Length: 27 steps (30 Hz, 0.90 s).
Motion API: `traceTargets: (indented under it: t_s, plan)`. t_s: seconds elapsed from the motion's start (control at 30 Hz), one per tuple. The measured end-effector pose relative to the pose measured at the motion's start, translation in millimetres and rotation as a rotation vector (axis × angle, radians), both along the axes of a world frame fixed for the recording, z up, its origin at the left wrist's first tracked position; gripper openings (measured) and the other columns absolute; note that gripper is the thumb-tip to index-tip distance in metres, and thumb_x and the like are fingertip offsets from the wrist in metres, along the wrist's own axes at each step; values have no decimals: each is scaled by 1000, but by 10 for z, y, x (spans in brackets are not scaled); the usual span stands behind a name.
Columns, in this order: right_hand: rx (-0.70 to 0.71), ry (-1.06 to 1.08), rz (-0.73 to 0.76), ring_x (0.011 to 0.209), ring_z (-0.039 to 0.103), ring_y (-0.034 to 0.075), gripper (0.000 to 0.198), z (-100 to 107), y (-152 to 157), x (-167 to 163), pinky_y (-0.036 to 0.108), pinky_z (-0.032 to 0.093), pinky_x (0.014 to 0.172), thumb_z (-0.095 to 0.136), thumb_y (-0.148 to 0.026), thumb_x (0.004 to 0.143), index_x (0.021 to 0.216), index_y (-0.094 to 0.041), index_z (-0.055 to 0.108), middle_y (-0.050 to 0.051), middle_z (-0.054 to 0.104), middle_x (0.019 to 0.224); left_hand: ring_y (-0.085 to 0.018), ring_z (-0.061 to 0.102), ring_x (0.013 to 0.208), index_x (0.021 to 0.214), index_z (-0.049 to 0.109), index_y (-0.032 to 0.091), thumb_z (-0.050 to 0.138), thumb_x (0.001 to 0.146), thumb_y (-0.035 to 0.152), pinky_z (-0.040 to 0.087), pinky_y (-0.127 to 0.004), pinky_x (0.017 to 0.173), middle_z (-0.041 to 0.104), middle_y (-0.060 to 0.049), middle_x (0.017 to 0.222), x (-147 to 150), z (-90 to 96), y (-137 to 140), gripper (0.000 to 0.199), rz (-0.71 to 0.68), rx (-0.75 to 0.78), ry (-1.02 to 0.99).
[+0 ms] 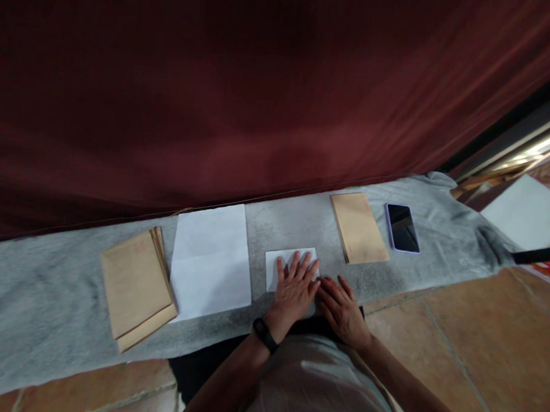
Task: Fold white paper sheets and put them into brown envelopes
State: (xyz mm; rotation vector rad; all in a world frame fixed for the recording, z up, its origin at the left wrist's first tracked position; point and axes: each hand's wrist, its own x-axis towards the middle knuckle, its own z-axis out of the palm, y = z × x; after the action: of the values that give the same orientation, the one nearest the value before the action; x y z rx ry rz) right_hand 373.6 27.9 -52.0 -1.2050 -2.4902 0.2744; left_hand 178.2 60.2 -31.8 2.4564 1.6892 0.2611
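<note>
Head view: left hand (294, 287) and right hand (342, 306) press open and flat on folded white paper (284, 261), gripping nothing.

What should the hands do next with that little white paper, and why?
Probably slide the left hand across the small folded white paper to press its crease flat. That hand already lies open on the paper on the grey cloth, and the right hand rests flat at its near corner, steadying it. The stack of tan paper envelopes waits to the right, untouched.
</note>
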Motion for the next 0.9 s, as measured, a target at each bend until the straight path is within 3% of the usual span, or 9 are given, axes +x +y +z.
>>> traceTargets:
  t_s: [0.33, 0.67, 0.9]
  plan:
    - [-25, 45, 13, 140, 50, 24, 55, -47, 11, 47, 57, 26, 125, 42, -20, 103, 158, -25, 37, 9, 55, 151, -28, 15, 158, 160, 31, 24, 30, 107, 43, 13, -65, 127, 29, -2, 169, 33, -39, 239, 56, 12, -9, -1]
    - [-51, 37, 13, 140, 51, 24, 58, -16, 12, 45, 57, 28, 124, 39, -18, 102, 159, -26, 34, 9, 55, 151, -26, 20, 157, 160, 32, 23, 39, 105, 41, 19, -57, 128, 32, -3, 167, -88, 43, -293, 58, -141, 48, 21]
    - [-61, 39, 25, 141, 49, 22, 54, -17, 23, 62, 55, 28, 124, 38, -17, 103, 156, -25, 40, 9, 54, 152, -22, 22, 157, 159, 32, 22, 39, 105, 45, 24, -50, 128, 28, -4, 169, -197, 86, -429, 59, -170, 16, 22]
